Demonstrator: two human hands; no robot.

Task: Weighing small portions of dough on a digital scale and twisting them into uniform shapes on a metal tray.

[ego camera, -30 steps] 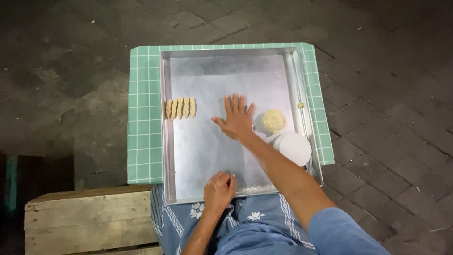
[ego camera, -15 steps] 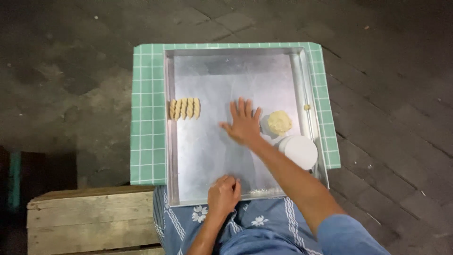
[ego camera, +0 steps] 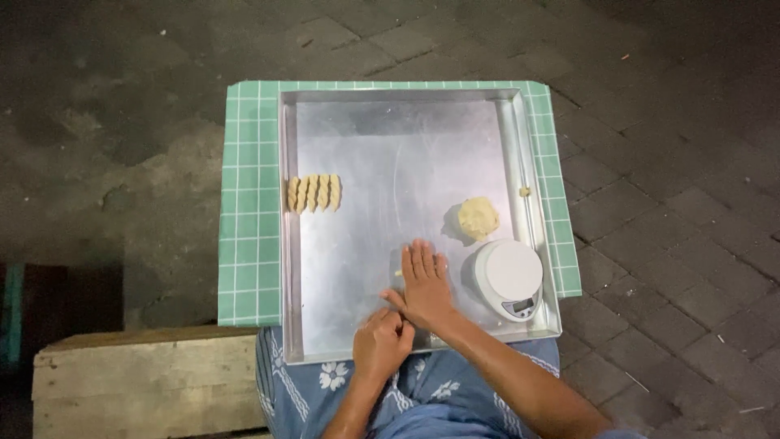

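Observation:
A large shiny metal tray (ego camera: 390,146) lies on a green checked cloth (ego camera: 248,203). My right hand (ego camera: 424,284) lies flat and palm down on the tray's near part, fingers together, with a sliver of pale dough showing at its left edge. My left hand (ego camera: 380,341) is curled at the tray's near rim, touching the right hand's thumb; whether it holds anything is hidden. A ball of dough (ego camera: 478,218) sits to the right, just beyond a small round white kitchen scale (ego camera: 509,275). Several ridged dough pieces (ego camera: 314,193) are lined up at the tray's left wall.
A small crumb of dough (ego camera: 525,192) rests on the tray's right rim. A wooden crate (ego camera: 146,382) stands at the lower left beside my blue flowered garment (ego camera: 439,390). Dark paving stones (ego camera: 666,162) surround the cloth.
My right hand has slid back across the tray toward me, from mid-tray beside the dough ball to the near edge, meeting my left hand. The camera view shifted slightly.

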